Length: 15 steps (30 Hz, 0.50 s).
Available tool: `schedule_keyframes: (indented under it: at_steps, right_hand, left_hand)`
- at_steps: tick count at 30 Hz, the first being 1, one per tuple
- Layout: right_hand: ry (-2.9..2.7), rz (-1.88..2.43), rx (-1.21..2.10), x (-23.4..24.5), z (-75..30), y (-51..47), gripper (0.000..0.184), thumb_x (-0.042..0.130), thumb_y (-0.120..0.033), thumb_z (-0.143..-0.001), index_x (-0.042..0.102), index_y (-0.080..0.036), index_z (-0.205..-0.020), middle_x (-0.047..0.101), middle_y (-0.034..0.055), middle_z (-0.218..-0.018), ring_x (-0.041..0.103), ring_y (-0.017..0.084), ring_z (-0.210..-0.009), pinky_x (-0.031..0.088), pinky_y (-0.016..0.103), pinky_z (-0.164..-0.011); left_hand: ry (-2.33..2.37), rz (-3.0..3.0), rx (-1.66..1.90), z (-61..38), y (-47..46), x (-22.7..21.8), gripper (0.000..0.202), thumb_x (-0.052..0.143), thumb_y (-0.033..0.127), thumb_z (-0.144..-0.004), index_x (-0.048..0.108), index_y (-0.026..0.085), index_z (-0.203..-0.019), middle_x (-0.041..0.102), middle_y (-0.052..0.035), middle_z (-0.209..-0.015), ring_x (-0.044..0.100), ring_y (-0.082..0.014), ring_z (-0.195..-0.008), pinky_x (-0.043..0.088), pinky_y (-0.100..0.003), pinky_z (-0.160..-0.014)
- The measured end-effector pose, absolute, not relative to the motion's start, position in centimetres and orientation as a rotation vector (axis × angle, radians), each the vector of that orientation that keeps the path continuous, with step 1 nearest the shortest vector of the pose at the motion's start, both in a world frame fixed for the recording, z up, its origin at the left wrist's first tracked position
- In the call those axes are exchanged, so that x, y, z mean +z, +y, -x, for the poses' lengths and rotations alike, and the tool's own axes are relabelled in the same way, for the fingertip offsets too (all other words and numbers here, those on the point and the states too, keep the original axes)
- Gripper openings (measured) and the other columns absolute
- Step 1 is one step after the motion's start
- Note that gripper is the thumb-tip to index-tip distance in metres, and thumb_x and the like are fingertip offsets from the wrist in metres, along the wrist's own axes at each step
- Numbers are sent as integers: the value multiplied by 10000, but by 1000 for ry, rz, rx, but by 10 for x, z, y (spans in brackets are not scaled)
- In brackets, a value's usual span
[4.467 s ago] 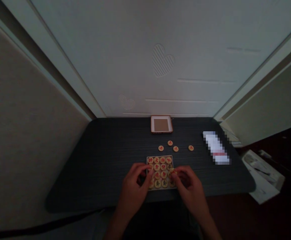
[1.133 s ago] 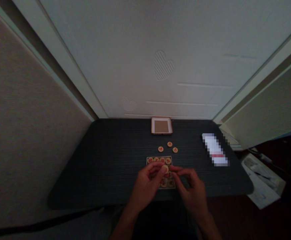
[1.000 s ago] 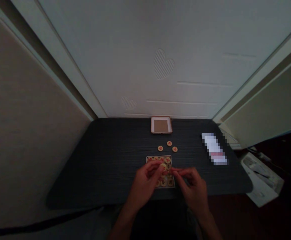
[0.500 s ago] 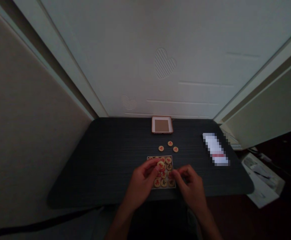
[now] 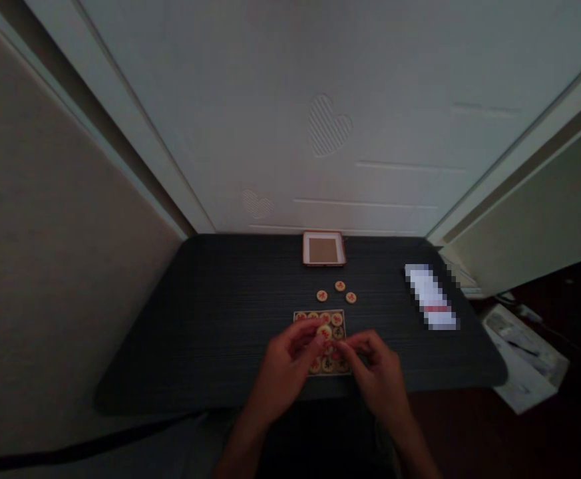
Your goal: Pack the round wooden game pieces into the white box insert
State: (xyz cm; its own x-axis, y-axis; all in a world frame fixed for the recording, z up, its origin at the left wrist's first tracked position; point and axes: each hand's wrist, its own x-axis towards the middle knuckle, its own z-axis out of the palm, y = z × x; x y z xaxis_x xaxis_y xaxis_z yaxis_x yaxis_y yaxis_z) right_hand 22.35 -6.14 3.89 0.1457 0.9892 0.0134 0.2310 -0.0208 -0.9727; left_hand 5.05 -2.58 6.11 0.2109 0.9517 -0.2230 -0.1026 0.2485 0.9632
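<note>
A small square tray (image 5: pixel 297 317) packed with round tan chess pieces marked in red and black lies near the table's front edge. My left hand (image 5: pixel 283 369) hovers over the tray's left side, thumb and fingers pinched on a round chess piece (image 5: pixel 325 331) just above the second row. My right hand (image 5: pixel 377 379) is at the tray's right side, fingers curled together, tips touching the pieces there; what they hold, if anything, is hidden. Three loose pieces (image 5: pixel 339 287) lie just beyond the tray.
An empty square box lid (image 5: pixel 323 248) with a reddish rim sits at the dark table's (image 5: pixel 210 319) far edge by the white wall. A blurred white object (image 5: pixel 430 296) lies on the right. White packaging (image 5: pixel 524 359) lies on the floor at the right.
The fourth loose piece at the right has gone from the table. A piece has passed to my left hand, which has lowered it onto the tray. My right hand stays beside it.
</note>
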Motion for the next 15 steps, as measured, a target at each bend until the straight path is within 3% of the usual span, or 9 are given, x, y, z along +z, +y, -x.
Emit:
schedule_keyframes:
  at_steps: [15]
  right_hand:
    - [-1314,1467,919,38,-228,-64,223,643,-430,-948,654,-224,-865,738,21,-789,713,186,-744,533,278,-700]
  left_hand:
    - [1086,-1086,948,-53,-28,58,264,736,350,-857,744,223,-1088,775,-68,-1136,733,-240,-1040,585,-379,-941]
